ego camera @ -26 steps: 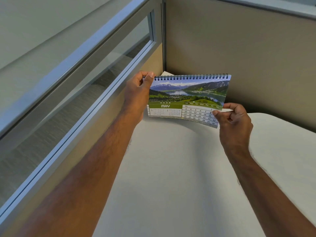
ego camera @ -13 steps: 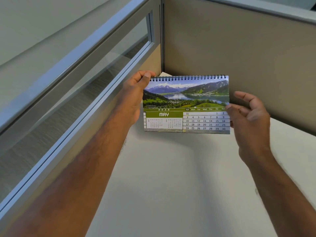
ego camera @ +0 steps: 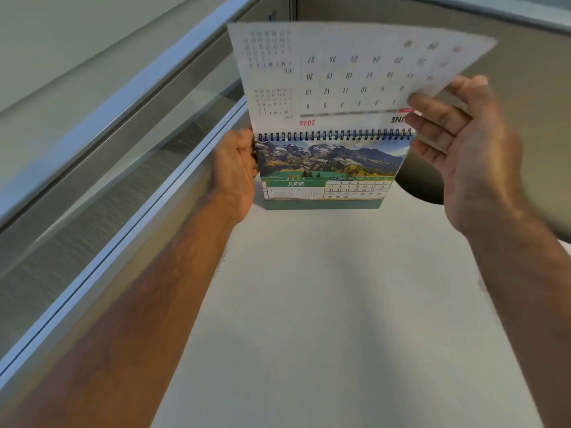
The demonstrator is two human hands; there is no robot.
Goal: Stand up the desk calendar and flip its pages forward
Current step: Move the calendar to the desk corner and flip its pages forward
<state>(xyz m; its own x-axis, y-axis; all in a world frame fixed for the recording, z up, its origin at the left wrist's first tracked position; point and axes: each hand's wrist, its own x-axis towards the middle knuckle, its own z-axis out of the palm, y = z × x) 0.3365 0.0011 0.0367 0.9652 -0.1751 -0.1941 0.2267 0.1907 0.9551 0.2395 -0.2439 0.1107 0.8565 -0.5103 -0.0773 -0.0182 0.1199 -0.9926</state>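
Observation:
The spiral-bound desk calendar (ego camera: 327, 174) stands upright on the white desk (ego camera: 324, 304), showing a June page with a mountain lake photo. My left hand (ego camera: 236, 171) grips its left edge at the spiral binding. One page (ego camera: 349, 72) is lifted above the binding, its white back with an upside-down June grid facing me. My right hand (ego camera: 457, 131) pinches that page at its lower right corner, fingers in front and thumb hidden behind.
A glass partition with a metal frame (ego camera: 123, 168) runs along the left of the desk. Beige cubicle walls (ego camera: 531, 118) close the back and right. A dark shadow or opening (ego camera: 420, 186) lies behind the calendar's right end.
The May page has been lifted up over the spiral by my right hand, uncovering June. The calendar now rests with its base on the desk; my view has moved closer.

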